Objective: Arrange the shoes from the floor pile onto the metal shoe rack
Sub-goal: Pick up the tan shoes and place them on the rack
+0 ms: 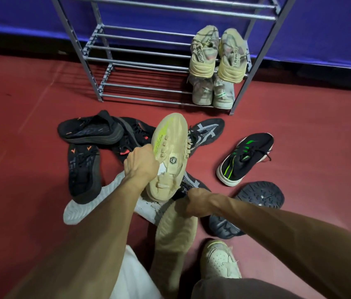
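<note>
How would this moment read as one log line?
left hand: grips beige sneaker | right hand: grips second beige sneaker | rack: two pairs

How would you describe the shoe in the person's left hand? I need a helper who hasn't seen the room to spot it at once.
Start at the metal shoe rack by the blue wall, then drop to the floor pile in front of it. The left hand holds a beige sneaker above the pile, toe toward the rack. Unlike the black shoes around it, it is tan with a neon yellow streak.
</note>
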`<action>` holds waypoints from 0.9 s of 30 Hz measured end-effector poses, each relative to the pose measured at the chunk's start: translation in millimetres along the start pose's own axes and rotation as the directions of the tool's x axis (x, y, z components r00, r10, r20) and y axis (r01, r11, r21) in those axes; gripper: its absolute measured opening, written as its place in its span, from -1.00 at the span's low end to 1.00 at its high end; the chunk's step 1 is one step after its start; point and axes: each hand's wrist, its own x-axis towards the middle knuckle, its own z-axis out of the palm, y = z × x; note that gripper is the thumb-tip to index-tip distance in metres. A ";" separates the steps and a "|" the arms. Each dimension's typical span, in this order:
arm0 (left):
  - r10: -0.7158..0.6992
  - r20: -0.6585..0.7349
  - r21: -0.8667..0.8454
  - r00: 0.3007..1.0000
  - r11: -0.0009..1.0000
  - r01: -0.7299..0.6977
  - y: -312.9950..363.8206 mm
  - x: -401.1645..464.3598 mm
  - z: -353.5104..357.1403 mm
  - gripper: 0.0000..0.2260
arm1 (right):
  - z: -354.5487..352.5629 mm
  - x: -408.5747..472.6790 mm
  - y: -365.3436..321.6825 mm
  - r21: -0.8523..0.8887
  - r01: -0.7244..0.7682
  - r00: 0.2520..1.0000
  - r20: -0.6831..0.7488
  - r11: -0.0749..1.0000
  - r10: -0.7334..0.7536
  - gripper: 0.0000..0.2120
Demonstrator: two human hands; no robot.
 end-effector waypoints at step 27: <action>-0.105 0.069 0.032 0.992 0.994 0.103 -22.1 4.2 3.7 -0.76 | -83.5 -4.1 11.1 0.065 -0.116 0.963 -0.238 0.991 0.128 -0.74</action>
